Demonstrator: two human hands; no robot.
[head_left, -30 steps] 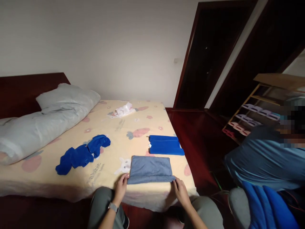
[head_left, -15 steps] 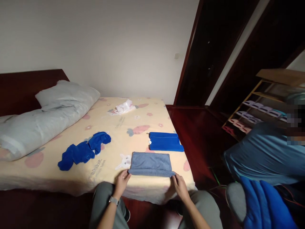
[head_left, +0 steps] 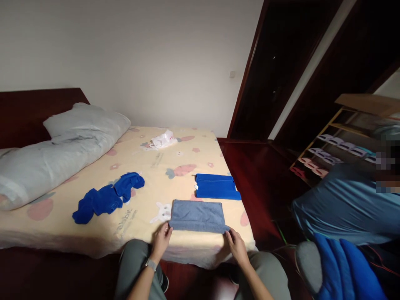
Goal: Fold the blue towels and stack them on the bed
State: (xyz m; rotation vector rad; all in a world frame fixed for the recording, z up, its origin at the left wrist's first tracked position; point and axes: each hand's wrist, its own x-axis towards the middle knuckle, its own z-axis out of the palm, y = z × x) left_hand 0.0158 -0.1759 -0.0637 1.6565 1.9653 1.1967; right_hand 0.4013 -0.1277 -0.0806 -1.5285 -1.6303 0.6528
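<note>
Grey-blue cloth (head_left: 197,214) | folded shallower than a second ago | left fingers (head_left: 169,231), right fingers (head_left: 229,236) — pinching its near corners

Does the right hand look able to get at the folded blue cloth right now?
Likely yes: the folded blue cloth lies just beyond the grey cloth, with nothing visible on top. The right hand pinches the grey cloth's near right corner, so it would probably have to let go first.

Room on the left, obstacle beyond
Open passage over the bedsheet (head_left: 153,183) between grey cloth (head_left: 197,216) and crumpled blue cloth (head_left: 108,202); folded blue cloth (head_left: 216,188) blocks just past the grey
</note>
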